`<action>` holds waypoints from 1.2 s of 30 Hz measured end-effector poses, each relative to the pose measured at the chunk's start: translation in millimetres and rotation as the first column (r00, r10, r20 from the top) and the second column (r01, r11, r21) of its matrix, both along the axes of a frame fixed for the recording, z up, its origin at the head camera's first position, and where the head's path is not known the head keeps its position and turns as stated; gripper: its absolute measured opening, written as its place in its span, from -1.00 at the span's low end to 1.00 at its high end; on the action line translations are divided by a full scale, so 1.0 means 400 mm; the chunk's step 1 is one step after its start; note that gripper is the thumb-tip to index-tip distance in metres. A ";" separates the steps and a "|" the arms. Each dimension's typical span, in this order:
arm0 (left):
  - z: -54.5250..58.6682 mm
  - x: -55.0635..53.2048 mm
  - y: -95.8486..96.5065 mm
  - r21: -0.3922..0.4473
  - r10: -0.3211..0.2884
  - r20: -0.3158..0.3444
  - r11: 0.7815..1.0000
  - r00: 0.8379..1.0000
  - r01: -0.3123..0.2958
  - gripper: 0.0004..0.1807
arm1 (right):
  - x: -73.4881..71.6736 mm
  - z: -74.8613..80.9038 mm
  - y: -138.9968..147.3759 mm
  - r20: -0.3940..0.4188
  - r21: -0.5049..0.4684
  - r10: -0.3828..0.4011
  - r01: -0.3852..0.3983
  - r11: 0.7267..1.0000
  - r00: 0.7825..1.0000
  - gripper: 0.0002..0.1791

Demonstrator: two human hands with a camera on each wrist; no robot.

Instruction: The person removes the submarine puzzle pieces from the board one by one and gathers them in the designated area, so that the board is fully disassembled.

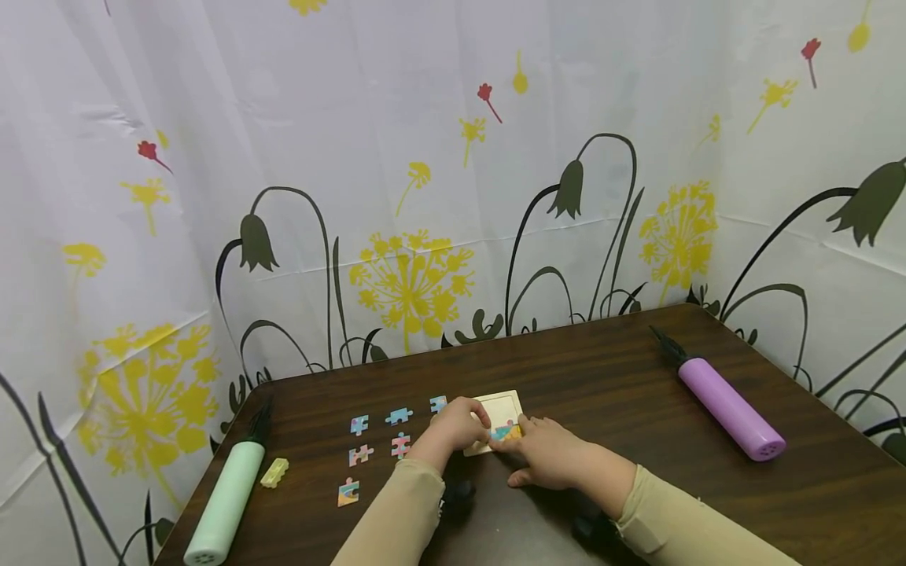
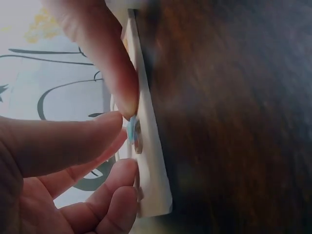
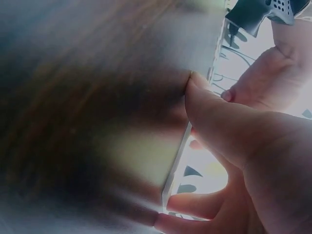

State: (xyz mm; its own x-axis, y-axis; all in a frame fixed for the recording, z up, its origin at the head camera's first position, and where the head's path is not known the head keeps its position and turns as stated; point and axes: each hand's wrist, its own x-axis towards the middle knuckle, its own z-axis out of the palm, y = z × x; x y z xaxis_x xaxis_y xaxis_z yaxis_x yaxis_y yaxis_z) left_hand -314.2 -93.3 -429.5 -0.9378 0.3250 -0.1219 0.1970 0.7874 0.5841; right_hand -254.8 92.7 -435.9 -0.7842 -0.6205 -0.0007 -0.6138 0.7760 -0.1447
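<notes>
A shallow wooden puzzle tray [image 1: 502,401] lies between the two hands, with colourful pieces [image 1: 506,433] in its near part. My left hand [image 1: 456,427] is at the tray's near left, fingers curled; its thumb and a finger pinch a small puzzle piece [image 2: 130,129], seen edge-on at the tray's rim. My right hand [image 1: 548,453] rests at the tray's near right, fingers extended and spread along the edge. One right fingertip [image 2: 127,105] meets the same piece. In the right wrist view, the thumb [image 3: 204,97] hides part of the tray's edge.
Several loose puzzle pieces [image 1: 361,454] lie left of the tray. A green hand pump [image 1: 228,499] and a small yellow block [image 1: 274,472] sit at the table's left; a purple hand pump [image 1: 729,405] lies at the right. A patterned curtain [image 1: 439,196] hangs behind the table [image 1: 580,369].
</notes>
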 end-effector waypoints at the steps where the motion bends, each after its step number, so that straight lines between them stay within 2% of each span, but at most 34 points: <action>1: -0.001 -0.001 0.002 -0.004 0.002 -0.009 1.000 1.000 -0.002 -0.90 | 0.000 0.000 0.000 0.002 -0.002 0.001 -0.001 1.000 1.000 -0.32; 10: -0.016 -0.005 0.010 -0.064 0.008 -0.054 0.998 0.999 -0.011 -0.88 | 0.002 -0.003 0.006 0.049 -0.011 -0.011 0.011 1.000 0.999 -0.30; 18: -0.021 -0.003 0.010 -0.061 0.016 -0.063 0.998 0.998 -0.020 -0.85 | -0.012 -0.006 0.028 0.188 -0.049 -0.079 0.090 0.995 0.979 -0.11; 22: -0.025 -0.004 0.007 -0.058 0.020 -0.068 0.998 0.997 -0.024 -0.84 | -0.016 -0.007 0.034 0.224 -0.044 -0.091 0.103 0.994 0.970 -0.09; 29: -0.018 0.005 0.010 -0.060 0.029 -0.098 0.998 0.995 -0.035 -0.84 | -0.016 -0.010 0.036 0.212 -0.055 -0.081 0.094 0.994 0.974 -0.09; 32: -0.014 0.015 0.012 -0.050 0.042 -0.083 0.998 0.996 -0.047 -0.80 | -0.015 -0.010 0.035 0.206 -0.066 -0.071 0.086 0.994 0.976 -0.11; 36: -0.014 0.027 0.013 -0.031 0.095 -0.037 0.995 0.995 -0.096 -0.73 | -0.013 -0.011 0.033 0.201 -0.066 -0.067 0.081 0.994 0.977 -0.11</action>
